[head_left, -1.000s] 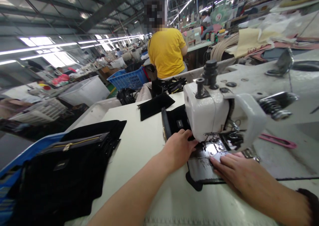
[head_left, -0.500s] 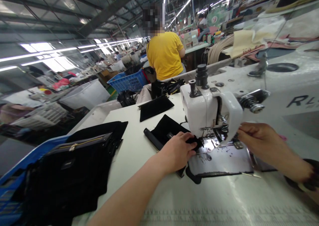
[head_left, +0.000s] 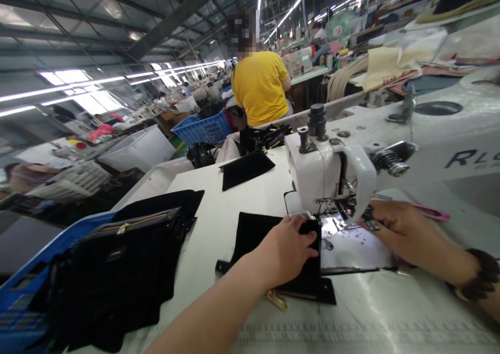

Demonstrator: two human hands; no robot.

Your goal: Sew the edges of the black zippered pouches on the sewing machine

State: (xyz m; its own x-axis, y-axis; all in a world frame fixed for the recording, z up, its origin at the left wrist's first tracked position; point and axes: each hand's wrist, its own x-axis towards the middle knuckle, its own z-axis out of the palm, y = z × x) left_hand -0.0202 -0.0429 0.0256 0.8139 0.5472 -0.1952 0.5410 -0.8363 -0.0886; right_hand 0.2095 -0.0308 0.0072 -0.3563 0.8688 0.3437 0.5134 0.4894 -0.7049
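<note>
Fabric (head_left: 253,231) lies under spread left hand (head_left: 288,250); right hand (head_left: 406,231) beside sewing machine (head_left: 312,169), its grip I cannot tell.

The left hand (head_left: 287,250) and left forearm (head_left: 222,302) are left bare, as are the right hand (head_left: 402,226) and right forearm (head_left: 445,255). 1 bracelet (head_left: 483,275) of dark, chunky, rounded beads is worn on the right wrist; a small yellowish patch is seen along its lower edge.

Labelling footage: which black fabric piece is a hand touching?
The zippered piece beside the sewing machine, under the left hand; the far piece and stacked pieces lie untouched.
</note>
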